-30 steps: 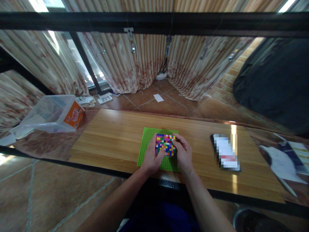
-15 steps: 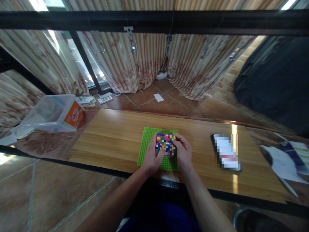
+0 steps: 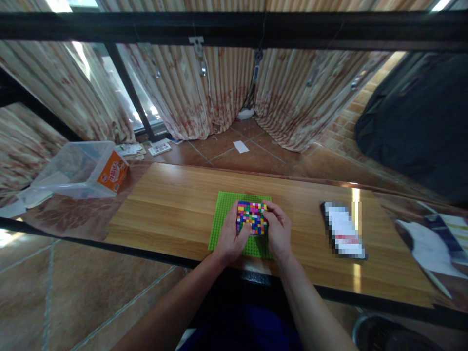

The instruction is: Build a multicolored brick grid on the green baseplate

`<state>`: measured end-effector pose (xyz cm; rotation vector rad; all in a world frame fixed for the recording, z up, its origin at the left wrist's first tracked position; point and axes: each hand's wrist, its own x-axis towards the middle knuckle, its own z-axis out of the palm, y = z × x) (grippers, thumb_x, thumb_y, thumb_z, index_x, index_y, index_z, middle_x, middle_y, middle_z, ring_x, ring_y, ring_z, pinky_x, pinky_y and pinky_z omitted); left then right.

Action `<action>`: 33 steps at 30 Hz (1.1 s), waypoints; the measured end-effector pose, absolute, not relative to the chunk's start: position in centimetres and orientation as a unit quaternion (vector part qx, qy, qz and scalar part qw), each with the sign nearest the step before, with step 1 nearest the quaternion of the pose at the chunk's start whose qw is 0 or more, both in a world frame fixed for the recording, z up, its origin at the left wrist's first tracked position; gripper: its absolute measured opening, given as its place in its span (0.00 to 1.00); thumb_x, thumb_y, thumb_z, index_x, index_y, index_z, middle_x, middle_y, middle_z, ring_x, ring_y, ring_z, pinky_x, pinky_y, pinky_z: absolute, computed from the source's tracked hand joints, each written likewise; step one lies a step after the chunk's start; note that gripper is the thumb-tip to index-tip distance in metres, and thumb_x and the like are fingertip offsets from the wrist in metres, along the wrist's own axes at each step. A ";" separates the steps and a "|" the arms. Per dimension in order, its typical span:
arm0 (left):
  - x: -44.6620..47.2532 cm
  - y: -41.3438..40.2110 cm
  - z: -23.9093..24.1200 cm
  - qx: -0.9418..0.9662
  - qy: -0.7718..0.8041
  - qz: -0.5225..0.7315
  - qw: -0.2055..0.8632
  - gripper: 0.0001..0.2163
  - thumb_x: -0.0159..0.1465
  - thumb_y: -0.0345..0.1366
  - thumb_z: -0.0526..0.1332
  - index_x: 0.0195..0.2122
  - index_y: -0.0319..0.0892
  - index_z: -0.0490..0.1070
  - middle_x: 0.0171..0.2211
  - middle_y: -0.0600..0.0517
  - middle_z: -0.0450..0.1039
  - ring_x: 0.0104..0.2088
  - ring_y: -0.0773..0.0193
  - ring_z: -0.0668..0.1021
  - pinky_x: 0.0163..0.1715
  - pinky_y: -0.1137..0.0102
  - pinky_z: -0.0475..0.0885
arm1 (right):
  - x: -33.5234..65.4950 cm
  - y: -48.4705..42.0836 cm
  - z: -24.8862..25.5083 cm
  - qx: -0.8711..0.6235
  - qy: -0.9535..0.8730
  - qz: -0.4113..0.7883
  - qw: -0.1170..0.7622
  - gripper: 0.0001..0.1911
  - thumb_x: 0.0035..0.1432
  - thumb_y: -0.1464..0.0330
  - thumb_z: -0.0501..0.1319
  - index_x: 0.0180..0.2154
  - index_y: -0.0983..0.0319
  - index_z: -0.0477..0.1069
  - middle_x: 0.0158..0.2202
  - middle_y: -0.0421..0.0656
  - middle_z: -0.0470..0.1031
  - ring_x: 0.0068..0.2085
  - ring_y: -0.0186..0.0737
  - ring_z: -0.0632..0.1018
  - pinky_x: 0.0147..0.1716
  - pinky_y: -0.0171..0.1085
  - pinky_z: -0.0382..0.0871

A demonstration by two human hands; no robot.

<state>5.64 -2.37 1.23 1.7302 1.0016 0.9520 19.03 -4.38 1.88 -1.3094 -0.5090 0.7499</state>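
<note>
A block of small multicoloured bricks [image 3: 251, 217] sits on a green studded baseplate [image 3: 224, 214] at the near edge of a wooden table [image 3: 171, 204]. My left hand [image 3: 230, 236] curls round the block's left side, thumb along its near edge. On the block's right side my right hand [image 3: 278, 231] presses in, fingers bent over the far right corner. Both hands grip the block between them. The lower part of the baseplate is hidden under my hands.
A phone-like flat object [image 3: 342, 229] lies on the table to the right. Papers [image 3: 427, 243] lie at the far right. A clear plastic box with an orange label [image 3: 82, 169] stands at the left, off the wooden board. Curtains and tiled floor lie beyond.
My hands stay on the block; the view has shifted very slightly. My right fingers have moved a little along the block's far right corner.
</note>
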 end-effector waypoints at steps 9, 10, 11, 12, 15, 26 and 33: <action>5.8 -2.4 0.9 0.713 0.411 0.371 0.431 0.30 0.65 0.39 0.55 0.66 0.40 0.47 0.65 0.40 0.54 0.63 0.52 0.61 0.62 0.54 0.56 | 18.9 -4.4 1.9 -0.592 -0.238 0.330 0.696 0.16 0.45 0.66 0.62 0.38 0.61 0.76 0.37 0.42 0.77 0.37 0.40 0.75 0.39 0.40 0.69; 5.8 -2.4 0.9 0.713 0.411 0.371 0.431 0.30 0.65 0.39 0.55 0.66 0.40 0.47 0.65 0.40 0.54 0.63 0.52 0.61 0.62 0.54 0.56 | 18.8 -4.4 1.9 -0.591 -0.236 0.329 0.697 0.15 0.45 0.66 0.62 0.38 0.61 0.76 0.37 0.42 0.77 0.37 0.40 0.75 0.39 0.40 0.69; 5.8 -2.4 0.9 0.712 0.410 0.371 0.432 0.30 0.65 0.39 0.55 0.66 0.40 0.47 0.65 0.40 0.54 0.63 0.52 0.61 0.62 0.54 0.56 | 18.8 -4.4 1.9 -0.592 -0.235 0.328 0.698 0.15 0.45 0.66 0.62 0.38 0.61 0.76 0.37 0.42 0.77 0.37 0.40 0.75 0.39 0.40 0.69; 5.8 -2.4 1.0 0.712 0.409 0.373 0.433 0.30 0.65 0.39 0.55 0.66 0.40 0.48 0.65 0.40 0.54 0.64 0.52 0.61 0.62 0.54 0.55 | 18.8 -4.4 1.9 -0.592 -0.235 0.327 0.698 0.15 0.45 0.66 0.62 0.38 0.61 0.76 0.36 0.41 0.77 0.36 0.40 0.75 0.39 0.40 0.69; 5.8 -2.4 1.1 0.714 0.406 0.374 0.430 0.29 0.65 0.39 0.54 0.66 0.40 0.48 0.65 0.40 0.54 0.64 0.52 0.60 0.62 0.54 0.55 | 18.8 -4.4 1.8 -0.596 -0.241 0.321 0.695 0.15 0.46 0.66 0.61 0.39 0.61 0.76 0.37 0.42 0.77 0.36 0.40 0.75 0.38 0.40 0.69; 5.8 -2.5 1.0 0.720 0.405 0.375 0.421 0.29 0.66 0.39 0.53 0.66 0.39 0.47 0.65 0.39 0.53 0.64 0.52 0.60 0.63 0.54 0.53 | 18.7 -4.3 1.7 -0.586 -0.228 0.321 0.708 0.15 0.45 0.66 0.62 0.38 0.61 0.77 0.36 0.41 0.78 0.36 0.39 0.75 0.38 0.39 0.69; 5.8 -2.4 0.8 0.728 0.404 0.367 0.415 0.29 0.66 0.39 0.52 0.66 0.37 0.45 0.65 0.37 0.52 0.64 0.52 0.59 0.63 0.53 0.54 | 18.5 -4.2 2.0 -0.570 -0.198 0.334 0.724 0.14 0.42 0.67 0.63 0.35 0.60 0.78 0.34 0.40 0.79 0.35 0.38 0.75 0.37 0.38 0.69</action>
